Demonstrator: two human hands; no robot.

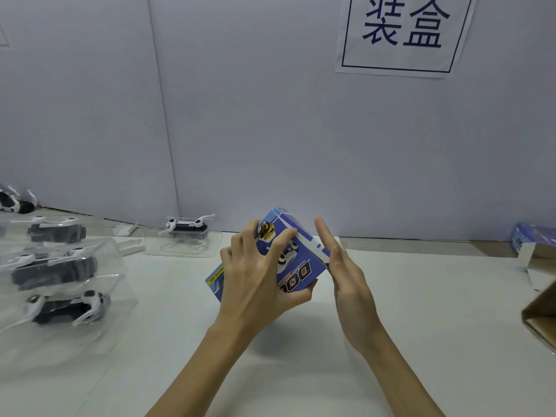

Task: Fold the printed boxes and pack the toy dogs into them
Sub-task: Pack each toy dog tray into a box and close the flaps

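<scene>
A printed blue box [296,254] was held tilted above the middle of the counter [421,311], clear of its surface, by the left hand [255,284]; the fingers [281,240] were curled over the printed face and the thumb was hooked under the near lower edge, so that the carton was gripped firmly. The right hand [349,281] was kept flat, its fingers straight and together, with the edge of the palm laid against the box's right end, and nothing was grasped by it. The box was probably braced this way so that the end flap could be pressed shut, though the flap itself was hidden behind the hand. Toy dogs [64,307] in black and white were laid out to the left in clear plastic trays [114,275], within easy reach of the left hand, and one more in its tray [186,228] was set further back near the wall. Whether the held box was already filled could not be told. At the far right another printed box [532,239] was lying, and the corner of a brown carton [538,317] was seen at the right edge, perhaps meant for finished packs. The counter was covered in a pale, smooth sheet, and it was backed by plain grey-blue panels [240,115], on which a white paper sign [403,34] with two large dark characters was stuck at the upper right.
</scene>
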